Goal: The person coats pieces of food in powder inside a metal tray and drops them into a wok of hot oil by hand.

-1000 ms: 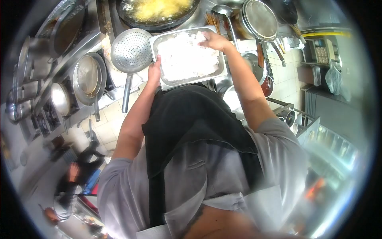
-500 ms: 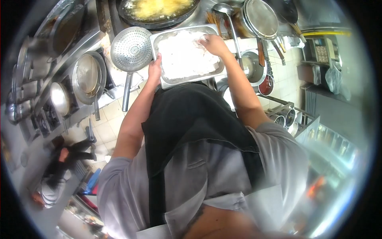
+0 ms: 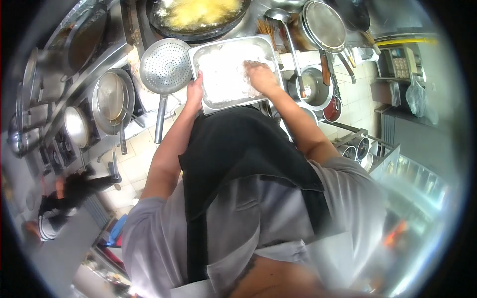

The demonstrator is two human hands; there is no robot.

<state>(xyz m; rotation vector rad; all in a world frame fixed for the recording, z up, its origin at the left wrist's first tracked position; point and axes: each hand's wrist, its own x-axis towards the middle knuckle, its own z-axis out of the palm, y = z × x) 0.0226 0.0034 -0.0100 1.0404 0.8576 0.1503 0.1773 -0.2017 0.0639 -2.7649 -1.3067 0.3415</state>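
Observation:
A rectangular metal tray (image 3: pixel 233 106) is held in front of my apron, with overexposed white, powdery-looking contents (image 3: pixel 218 69) inside. My left hand (image 3: pixel 195 91) grips the tray's left side, its thumb up along the rim. Reaching in from the right, my right hand (image 3: pixel 262 78) lies in the white contents; its fingertips are whitened and partly buried, so what they hold is hidden. Beyond the tray stands a black pan (image 3: pixel 198 35) of bubbling yellow oil. A perforated skimmer (image 3: pixel 165 67) rests just left of the tray.
At the upper right are a ladle (image 3: pixel 278 16), round strainers (image 3: pixel 324 27) and a metal pot (image 3: pixel 318 89). More strainers and a pan (image 3: pixel 77 125) line the left side. A person in dark clothes (image 3: pixel 74 193) is at the lower left.
My right hand has moved left and toward me, from near the tray's far right corner into the white contents. The tray sits slightly nearer. The person at the lower left has shifted.

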